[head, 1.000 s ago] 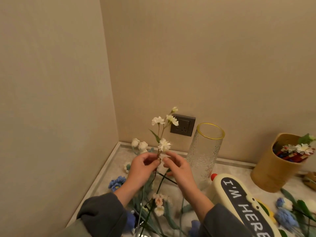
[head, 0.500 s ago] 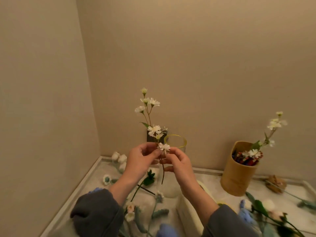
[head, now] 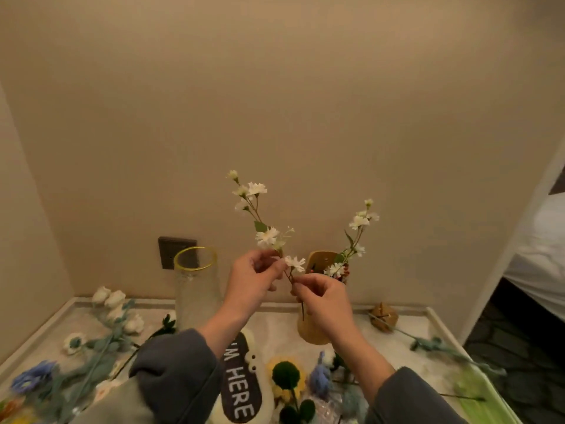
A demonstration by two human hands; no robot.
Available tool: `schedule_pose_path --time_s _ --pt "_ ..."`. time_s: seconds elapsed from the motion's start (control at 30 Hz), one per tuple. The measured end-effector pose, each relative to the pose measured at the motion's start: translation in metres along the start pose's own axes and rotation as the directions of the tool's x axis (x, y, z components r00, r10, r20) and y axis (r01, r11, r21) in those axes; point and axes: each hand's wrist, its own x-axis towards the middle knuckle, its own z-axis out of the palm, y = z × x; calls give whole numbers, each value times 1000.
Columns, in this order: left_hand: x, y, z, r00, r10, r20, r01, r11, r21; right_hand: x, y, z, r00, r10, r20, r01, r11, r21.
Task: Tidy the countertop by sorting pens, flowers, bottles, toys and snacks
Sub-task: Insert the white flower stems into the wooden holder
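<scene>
A sprig of small white flowers (head: 266, 235) is held upright above the countertop. My left hand (head: 252, 281) pinches its stem just under the blooms. My right hand (head: 322, 296) pinches the lower stem, whose end sticks out below the fingers. Behind my right hand stands a tan cylindrical holder (head: 315, 327) with pens and another white sprig (head: 356, 237) in it. A clear glass vase (head: 196, 287) with a yellow rim stands to the left, with nothing in it.
Loose artificial flowers lie on the marble countertop (head: 272, 328): white roses (head: 114, 307), a blue flower (head: 32, 376), a teal stem (head: 440, 347). A plush toy reading "I'M HERE" (head: 241, 384) and a yellow knitted flower (head: 286, 377) lie near me. A brown snack item (head: 383, 315) sits at the back right.
Both hands have carried the white sprig rightwards, from in front of the glass vase toward the tan holder. The view has swung right, showing the countertop's right edge.
</scene>
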Motion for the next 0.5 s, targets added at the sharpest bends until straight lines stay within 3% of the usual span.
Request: schedule_pose_path --time_s 0.2,0.37,0.5 --pt "20 20 57 996 66 -60 -70 995 -75 30 14 -55 999 13 -29 -14 999 -47" --pt "44 29 82 986 69 -152 -95 981 -169 64 8 -74 996 -58 -62 57 998 -27" --pt "63 25 94 977 96 -193 -119 987 -112 85 15 -80 998 -62 -23 61 996 -69"
